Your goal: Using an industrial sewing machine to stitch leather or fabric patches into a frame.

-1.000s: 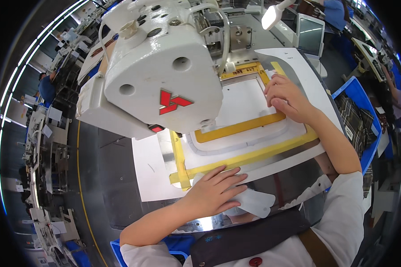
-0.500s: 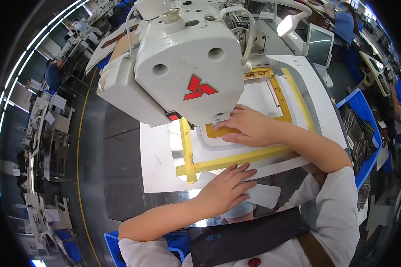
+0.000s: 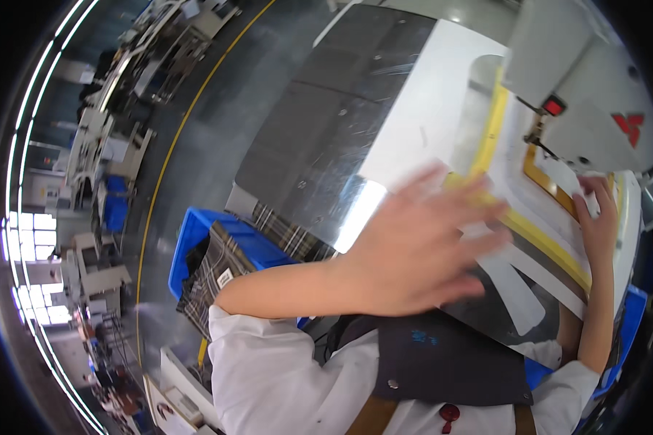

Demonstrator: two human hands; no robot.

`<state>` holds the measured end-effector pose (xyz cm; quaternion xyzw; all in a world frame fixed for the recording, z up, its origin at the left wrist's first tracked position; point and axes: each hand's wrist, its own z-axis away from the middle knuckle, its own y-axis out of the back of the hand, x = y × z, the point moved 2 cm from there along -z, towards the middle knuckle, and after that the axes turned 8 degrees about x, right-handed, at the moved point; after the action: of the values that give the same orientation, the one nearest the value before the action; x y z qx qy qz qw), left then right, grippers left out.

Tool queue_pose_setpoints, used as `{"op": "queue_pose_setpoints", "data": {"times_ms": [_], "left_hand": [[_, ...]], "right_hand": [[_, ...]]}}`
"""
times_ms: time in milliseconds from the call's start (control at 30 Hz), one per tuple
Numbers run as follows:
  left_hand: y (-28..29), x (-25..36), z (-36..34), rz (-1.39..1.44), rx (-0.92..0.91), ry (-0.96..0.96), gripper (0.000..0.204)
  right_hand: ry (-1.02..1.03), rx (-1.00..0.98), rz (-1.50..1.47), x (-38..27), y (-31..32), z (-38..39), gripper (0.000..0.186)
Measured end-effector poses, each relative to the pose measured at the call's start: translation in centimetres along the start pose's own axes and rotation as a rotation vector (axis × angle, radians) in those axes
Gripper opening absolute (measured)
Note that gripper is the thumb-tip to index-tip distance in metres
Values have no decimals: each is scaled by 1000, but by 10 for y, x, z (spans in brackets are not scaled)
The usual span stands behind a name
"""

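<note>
A: What is met first, from the left?

B: A blue bin [image 3: 261, 243], set just off the near left corner of the table [image 3: 319, 138], with plaid cloth [image 3: 218, 257] heaped in it. The view has been swung leftward within the last half second.

A: And next?

B: A white sheet [image 3: 421, 109] and yellow tape [image 3: 494, 119] are laid on the table. Above its near edge the left hand [image 3: 421, 246] is held, blurred, fingers spread, its grip open and apparently empty. It was rested on the pale strip [image 3: 515, 297] before; now that is left mostly uncovered by the near edge.

A: Where is the frame?

B: The amber frame [image 3: 551, 190] is set toward the table's right, in from the near edge, partly hidden by the machine [image 3: 602, 87].

A: And the right hand?

B: The right hand [image 3: 598, 217] is placed at the frame's near bar, thumb and fingers parted; whether anything is pinched cannot be told. The frame seems to be attended by that hand alone.
</note>
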<state>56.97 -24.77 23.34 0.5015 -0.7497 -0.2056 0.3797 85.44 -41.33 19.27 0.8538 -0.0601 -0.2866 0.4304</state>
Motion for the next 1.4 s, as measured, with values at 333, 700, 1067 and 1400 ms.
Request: {"op": "queue_pose_setpoints", "data": {"times_ms": [333,700,1067,1400], "left_hand": [[-43,-188,344,-596,-128,1192,35],[-76,-240,356,-521,-154,1095,18],[99,-228,410,705,1229,1404,31],[54,-107,85,516,341,938,16]], "right_hand": [[206,-422,-292,-50,-3,77,26],[131,-441,-255,-53,-2,81,25],[516,-810,-208,-62,-5,84,51],[631,-819,-325,-80,-24,92,54]]}}
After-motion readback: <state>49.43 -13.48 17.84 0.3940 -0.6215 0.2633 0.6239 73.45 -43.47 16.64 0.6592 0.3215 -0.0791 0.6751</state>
